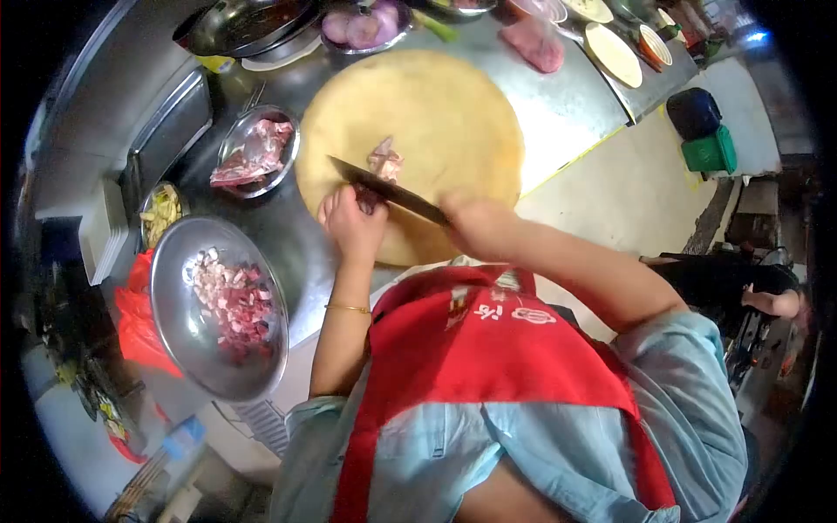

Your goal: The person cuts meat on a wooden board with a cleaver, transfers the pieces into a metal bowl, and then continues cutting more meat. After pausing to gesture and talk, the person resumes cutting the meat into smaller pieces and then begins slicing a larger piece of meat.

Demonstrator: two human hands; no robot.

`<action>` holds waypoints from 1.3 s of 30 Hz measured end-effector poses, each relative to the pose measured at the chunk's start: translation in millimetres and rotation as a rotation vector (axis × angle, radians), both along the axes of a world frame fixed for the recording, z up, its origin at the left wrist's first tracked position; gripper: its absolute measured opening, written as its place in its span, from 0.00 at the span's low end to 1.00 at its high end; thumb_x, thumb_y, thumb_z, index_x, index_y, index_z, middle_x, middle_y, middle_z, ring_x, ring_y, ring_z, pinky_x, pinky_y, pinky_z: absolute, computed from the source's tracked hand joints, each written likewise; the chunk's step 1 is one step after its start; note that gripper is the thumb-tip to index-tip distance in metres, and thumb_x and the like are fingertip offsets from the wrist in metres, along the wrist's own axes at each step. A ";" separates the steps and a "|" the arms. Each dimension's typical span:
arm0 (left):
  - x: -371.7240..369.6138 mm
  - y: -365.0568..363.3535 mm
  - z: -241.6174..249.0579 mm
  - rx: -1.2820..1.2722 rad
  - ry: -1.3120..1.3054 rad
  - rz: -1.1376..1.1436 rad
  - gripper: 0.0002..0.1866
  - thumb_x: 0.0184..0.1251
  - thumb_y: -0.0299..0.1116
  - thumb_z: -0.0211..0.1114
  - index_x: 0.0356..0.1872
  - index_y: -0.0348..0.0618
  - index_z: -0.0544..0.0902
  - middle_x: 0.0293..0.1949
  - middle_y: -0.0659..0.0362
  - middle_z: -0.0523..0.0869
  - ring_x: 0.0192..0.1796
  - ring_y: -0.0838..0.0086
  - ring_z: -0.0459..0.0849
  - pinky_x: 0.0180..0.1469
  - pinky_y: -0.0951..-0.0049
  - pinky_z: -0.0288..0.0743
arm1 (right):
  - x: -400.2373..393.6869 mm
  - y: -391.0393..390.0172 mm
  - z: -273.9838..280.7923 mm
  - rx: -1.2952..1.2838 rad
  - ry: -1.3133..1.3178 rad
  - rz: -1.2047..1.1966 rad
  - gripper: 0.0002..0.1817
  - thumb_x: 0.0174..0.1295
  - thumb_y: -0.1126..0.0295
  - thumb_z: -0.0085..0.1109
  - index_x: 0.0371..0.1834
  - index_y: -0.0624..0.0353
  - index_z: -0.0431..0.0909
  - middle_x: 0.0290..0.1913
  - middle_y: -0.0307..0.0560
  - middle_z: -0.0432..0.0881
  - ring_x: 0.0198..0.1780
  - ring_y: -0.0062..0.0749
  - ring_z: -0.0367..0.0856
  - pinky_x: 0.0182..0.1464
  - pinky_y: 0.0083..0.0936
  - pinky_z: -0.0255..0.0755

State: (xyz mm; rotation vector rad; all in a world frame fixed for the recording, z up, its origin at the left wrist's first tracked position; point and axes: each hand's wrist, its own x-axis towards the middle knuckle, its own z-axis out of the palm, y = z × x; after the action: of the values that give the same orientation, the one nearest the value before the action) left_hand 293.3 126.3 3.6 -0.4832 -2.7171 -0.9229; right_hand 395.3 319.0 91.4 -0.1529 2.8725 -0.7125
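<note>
Right here, from the head view, the person's right hand (471,222) is wrapped closed around the handle end of a cleaver (388,188), whose dark blade slants across the near half of a thick round wooden chopping board (462,113). The left hand (356,225) has its fingers bent in close by the blade, curled over a dark red piece of meat (370,202) on the board; I can't tell how tightly they press. Just past the blade lies a paler chunk of meat (384,160), and I can't make out whether the edge touches it. A large steel bowl (179,340) near the left forearm holds diced meat (237,305), pink and deep red, with a red plastic bag (135,318) beside it. Left of the board, a smaller metal bowl (292,161) carries a bigger cut of raw meat (261,152). Along the far side are purple onions (364,28) in a dish and, farther right, a pink slab of meat (534,45) lying on the steel counter (571,113).
</note>
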 end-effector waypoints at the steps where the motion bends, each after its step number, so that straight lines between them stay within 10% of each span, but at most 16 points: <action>1: -1.7 0.9 0.2 0.022 0.008 -0.008 0.15 0.41 0.35 0.70 0.31 0.43 0.77 0.30 0.53 0.81 0.41 0.55 0.77 0.55 0.58 0.64 | 2.5 3.2 14.0 0.025 -0.134 -0.025 0.15 0.62 0.66 0.55 0.47 0.61 0.67 0.30 0.60 0.80 0.37 0.59 0.81 0.40 0.48 0.74; 6: 10.8 -3.6 5.2 0.021 -0.087 -0.150 0.17 0.47 0.32 0.70 0.40 0.42 0.78 0.34 0.55 0.83 0.44 0.61 0.79 0.55 0.60 0.67 | -14.6 -12.0 26.6 0.021 -0.357 -0.113 0.13 0.62 0.68 0.53 0.47 0.60 0.67 0.38 0.61 0.81 0.43 0.56 0.81 0.44 0.45 0.74; 9: 17.5 -15.1 8.6 1.068 -0.550 -0.123 0.16 0.62 0.30 0.65 0.49 0.42 0.75 0.39 0.57 0.82 0.42 0.65 0.81 0.58 0.60 0.71 | -12.5 -13.3 8.7 -0.014 -0.246 -0.082 0.13 0.61 0.69 0.53 0.47 0.60 0.67 0.38 0.61 0.81 0.43 0.57 0.81 0.44 0.45 0.74; 17: 19.5 -48.7 32.2 1.946 -1.172 -0.253 0.24 0.75 0.31 0.51 0.71 0.52 0.63 0.57 0.52 0.77 0.55 0.65 0.78 0.64 0.57 0.72 | 85.4 47.7 38.7 -0.071 -0.347 -0.153 0.15 0.61 0.67 0.54 0.50 0.59 0.66 0.31 0.63 0.80 0.37 0.60 0.81 0.40 0.47 0.74; 24: 17.7 -30.6 53.6 1.814 -1.230 -0.380 0.27 0.71 0.26 0.52 0.71 0.53 0.63 0.57 0.51 0.78 0.57 0.62 0.79 0.64 0.54 0.74 | 111.0 55.2 35.1 -0.305 -0.307 -0.317 0.11 0.65 0.68 0.53 0.42 0.61 0.64 0.23 0.57 0.75 0.23 0.43 0.77 0.26 0.34 0.70; 29: 10.6 -15.1 68.6 2.014 -1.542 -0.706 0.23 0.72 0.27 0.52 0.67 0.47 0.67 0.54 0.51 0.79 0.53 0.61 0.81 0.62 0.53 0.75 | 110.3 51.7 34.7 -0.321 -0.356 -0.386 0.14 0.63 0.65 0.53 0.45 0.63 0.66 0.30 0.66 0.79 0.37 0.63 0.80 0.40 0.48 0.72; 36: 25.2 22.2 39.1 1.805 -1.549 -0.311 0.14 0.72 0.34 0.58 0.54 0.44 0.74 0.47 0.55 0.82 0.49 0.65 0.82 0.58 0.58 0.77 | 117.3 49.7 32.1 -0.417 -0.295 -0.434 0.13 0.63 0.66 0.55 0.43 0.62 0.68 0.30 0.65 0.79 0.35 0.60 0.80 0.38 0.45 0.72; 39: 29.3 27.5 47.3 1.258 -1.297 -0.183 0.19 0.69 0.29 0.61 0.59 0.42 0.71 0.49 0.56 0.81 0.49 0.67 0.82 0.52 0.64 0.80 | 122.3 49.8 26.6 -0.428 -0.227 -0.473 0.12 0.63 0.66 0.56 0.41 0.62 0.68 0.29 0.64 0.79 0.35 0.59 0.80 0.38 0.45 0.72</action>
State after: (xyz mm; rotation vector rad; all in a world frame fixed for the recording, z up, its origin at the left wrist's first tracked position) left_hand 322.6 153.7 50.9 0.2792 -1.9212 -3.4219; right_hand 517.7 368.8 118.0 0.5351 2.5129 -1.3250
